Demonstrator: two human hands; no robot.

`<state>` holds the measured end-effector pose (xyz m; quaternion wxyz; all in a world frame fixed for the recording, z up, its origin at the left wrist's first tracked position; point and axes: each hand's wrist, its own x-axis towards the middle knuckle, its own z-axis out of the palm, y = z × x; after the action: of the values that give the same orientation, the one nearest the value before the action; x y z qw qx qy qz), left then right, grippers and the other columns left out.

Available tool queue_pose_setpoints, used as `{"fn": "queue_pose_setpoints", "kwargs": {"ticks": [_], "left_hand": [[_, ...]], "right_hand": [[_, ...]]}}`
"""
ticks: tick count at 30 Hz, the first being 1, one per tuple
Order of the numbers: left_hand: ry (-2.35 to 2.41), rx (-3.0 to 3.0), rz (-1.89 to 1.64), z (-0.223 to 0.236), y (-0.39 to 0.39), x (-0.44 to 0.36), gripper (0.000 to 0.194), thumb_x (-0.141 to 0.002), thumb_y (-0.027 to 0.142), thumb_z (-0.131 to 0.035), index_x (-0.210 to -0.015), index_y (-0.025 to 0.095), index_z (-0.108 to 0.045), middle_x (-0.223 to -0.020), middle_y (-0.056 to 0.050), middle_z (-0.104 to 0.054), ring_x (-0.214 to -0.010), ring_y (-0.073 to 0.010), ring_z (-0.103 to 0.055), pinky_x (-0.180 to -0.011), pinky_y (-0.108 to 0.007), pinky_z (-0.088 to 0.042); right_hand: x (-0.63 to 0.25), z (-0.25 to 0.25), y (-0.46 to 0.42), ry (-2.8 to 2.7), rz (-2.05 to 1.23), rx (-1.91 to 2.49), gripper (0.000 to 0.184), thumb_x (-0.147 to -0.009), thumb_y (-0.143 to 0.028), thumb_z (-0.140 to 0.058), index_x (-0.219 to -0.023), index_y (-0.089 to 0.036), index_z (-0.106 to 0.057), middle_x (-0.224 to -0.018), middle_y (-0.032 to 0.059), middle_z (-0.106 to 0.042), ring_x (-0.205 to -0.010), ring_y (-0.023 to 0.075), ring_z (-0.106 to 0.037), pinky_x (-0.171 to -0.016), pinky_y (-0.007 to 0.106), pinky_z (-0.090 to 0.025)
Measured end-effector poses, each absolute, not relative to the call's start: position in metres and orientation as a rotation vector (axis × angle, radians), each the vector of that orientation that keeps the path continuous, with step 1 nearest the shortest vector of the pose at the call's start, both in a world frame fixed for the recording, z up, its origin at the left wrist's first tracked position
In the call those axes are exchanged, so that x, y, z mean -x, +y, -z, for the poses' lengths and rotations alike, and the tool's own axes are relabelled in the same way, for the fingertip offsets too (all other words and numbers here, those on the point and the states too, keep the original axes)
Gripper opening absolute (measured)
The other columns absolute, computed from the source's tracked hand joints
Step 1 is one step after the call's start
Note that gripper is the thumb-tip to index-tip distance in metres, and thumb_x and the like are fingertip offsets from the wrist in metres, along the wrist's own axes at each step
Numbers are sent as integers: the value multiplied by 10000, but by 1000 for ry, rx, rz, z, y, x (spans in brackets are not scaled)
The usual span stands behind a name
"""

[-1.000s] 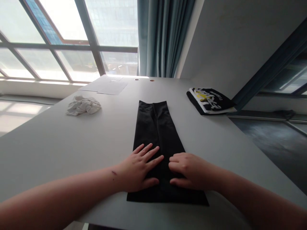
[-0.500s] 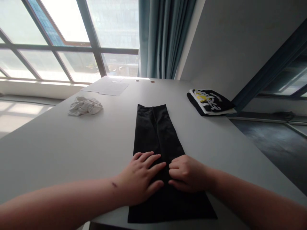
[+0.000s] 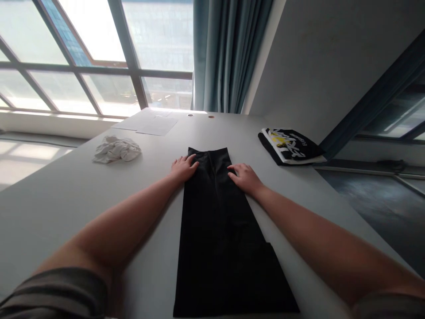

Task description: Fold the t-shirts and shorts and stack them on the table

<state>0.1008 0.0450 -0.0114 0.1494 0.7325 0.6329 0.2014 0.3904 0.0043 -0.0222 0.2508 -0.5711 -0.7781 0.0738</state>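
A long black folded garment [image 3: 219,230] lies lengthwise down the middle of the pale table [image 3: 66,199]. Both my arms reach along its sides to the far end. My left hand [image 3: 183,167] rests on the garment's far left corner, fingers flat and slightly spread. My right hand [image 3: 244,176] lies at the far right edge, fingers extended onto the cloth. Neither hand grips anything.
A crumpled white cloth [image 3: 115,149] lies at the left. A folded black shirt with white and yellow print [image 3: 289,145] sits at the right table edge. Sheets of paper [image 3: 149,124] lie near the window. Curtain [image 3: 226,53] and wall stand behind.
Both hands slid from the near part of the garment up to its far end, moving apart to its two edges. The right hand's curled fingers flattened.
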Motion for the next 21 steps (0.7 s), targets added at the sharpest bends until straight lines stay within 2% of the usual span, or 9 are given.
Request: {"fn": "queue_pose_setpoints", "kwargs": {"ticks": [2, 5, 7, 11, 15, 18, 21], "left_hand": [[1720, -2088, -661, 9, 71, -107, 618, -961, 480, -633, -1535, 274, -532, -1594, -131, -517, -1520, -384, -392, -1262, -580, -210], [1620, -2001, -809, 8, 97, -111, 524, -884, 383, -731, -1388, 258, -661, -1456, -119, -652, -1402, -359, -541, -1222, -530, -330], [1609, -1947, -872, 9, 106, -109, 469, -904, 347, -699, -1353, 216, -677, -1382, -132, -696, -1323, -333, -610, -1162, -483, -423], [1507, -1807, -1022, 14, 109, -103, 525, -968, 339, -604, -1459, 158, -576, -1186, -135, -764, -1078, -256, -729, -984, -400, -561], [1213, -1575, -1340, 14, 104, -100, 490, -888, 322, -704, -1349, 171, -631, -1104, -87, -764, -970, -222, -734, -870, -337, -591], [1264, -1550, -1476, 5, 99, -104, 359, -836, 280, -747, -1171, 176, -668, -1024, -57, -743, -919, -211, -711, -802, -309, -575], [1265, -1500, -1557, -8, 87, -108, 316, -797, 228, -746, -1079, 193, -606, -957, -21, -689, -784, -145, -659, -721, -270, -544]], "right_hand": [[-383, 21, 45, -2040, -249, 1647, 362, -956, -331, -602, -1267, -197, -730, -1348, 137, -673, -1292, 292, -580, -1181, 453, -398], [-371, 15, 90, -1946, -378, 1662, 361, -926, -301, -649, -1258, -191, -740, -1359, 123, -691, -1294, 284, -609, -1177, 425, -422], [-367, 12, 108, -1890, -397, 1666, 413, -918, -280, -643, -1308, -163, -711, -1372, 140, -688, -1288, 286, -626, -1158, 426, -452], [-369, 14, 113, -1787, -361, 1582, 519, -924, -237, -579, -1424, -108, -624, -1438, 150, -648, -1343, 245, -599, -1183, 378, -443], [-376, 16, 99, -1675, -376, 1327, 505, -893, -254, -594, -1385, -169, -664, -1335, 89, -716, -1169, 215, -691, -1119, 377, -512], [-375, 12, 86, -1621, -405, 1238, 519, -904, -299, -582, -1410, -201, -641, -1288, 78, -729, -1014, 203, -727, -1039, 393, -569], [-369, 0, 67, -1607, -441, 1129, 613, -900, -312, -591, -1499, -195, -538, -1299, 96, -707, -1033, 201, -722, -1022, 371, -575]]}}
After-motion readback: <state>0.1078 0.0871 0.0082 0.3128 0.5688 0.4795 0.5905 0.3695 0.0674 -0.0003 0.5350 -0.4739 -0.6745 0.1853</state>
